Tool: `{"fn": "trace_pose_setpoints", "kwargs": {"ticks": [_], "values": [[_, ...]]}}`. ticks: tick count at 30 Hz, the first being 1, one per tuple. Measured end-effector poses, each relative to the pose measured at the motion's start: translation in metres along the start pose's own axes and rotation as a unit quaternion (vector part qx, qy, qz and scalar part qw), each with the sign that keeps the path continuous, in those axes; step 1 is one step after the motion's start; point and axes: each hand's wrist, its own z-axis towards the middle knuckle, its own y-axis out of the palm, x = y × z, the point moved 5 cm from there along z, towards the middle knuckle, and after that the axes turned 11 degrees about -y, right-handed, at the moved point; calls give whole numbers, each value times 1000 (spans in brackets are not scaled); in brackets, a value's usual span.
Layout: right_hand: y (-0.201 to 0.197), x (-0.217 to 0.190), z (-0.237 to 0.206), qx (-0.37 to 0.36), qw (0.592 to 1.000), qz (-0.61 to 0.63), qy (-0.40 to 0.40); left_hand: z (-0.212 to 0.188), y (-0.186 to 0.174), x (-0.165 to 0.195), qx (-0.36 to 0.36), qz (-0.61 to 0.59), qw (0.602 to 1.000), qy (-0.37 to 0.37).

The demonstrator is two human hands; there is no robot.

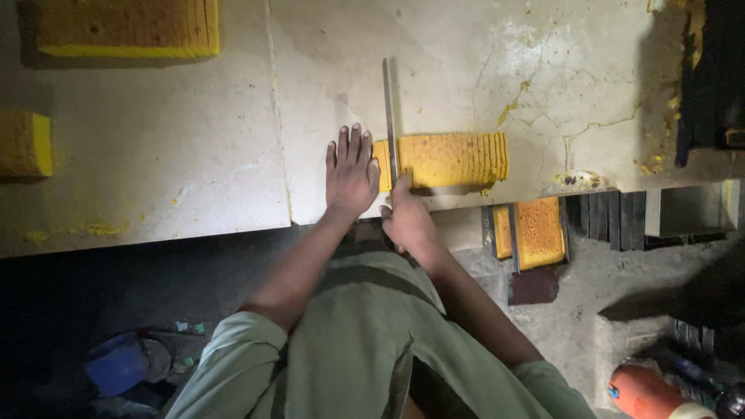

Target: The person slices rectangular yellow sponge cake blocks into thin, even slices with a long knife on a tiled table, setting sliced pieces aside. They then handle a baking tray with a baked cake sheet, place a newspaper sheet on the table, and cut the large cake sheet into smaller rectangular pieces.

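A yellow cake loaf [450,159] cut into many thin slices lies at the front edge of the pale stone counter [194,155]. A long knife [389,109] stands across the loaf's left end, its blade running away from me. My right hand [407,221] grips the knife's handle at the counter's edge. My left hand [349,171] lies flat on the counter, fingers together, pressed against the loaf's left end beside the blade.
More yellow cake blocks sit at the far left [128,29] and the left edge [27,143]. A tin with a browned cake [535,231] stands below the counter at right, beside dark empty tins [605,213]. Crumbs dot the cracked stone. An orange cylinder [648,392] lies on the floor.
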Motion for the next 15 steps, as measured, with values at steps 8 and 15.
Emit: {"fn": "trace_pose_setpoints", "kwargs": {"ticks": [8,15], "values": [[29,7,-5,-26,999,-6,-24,5,0,5,-28,33,999,-3],[28,11,21,-58,997,-49,-11,4,9,1,-20,43,999,3]]}}
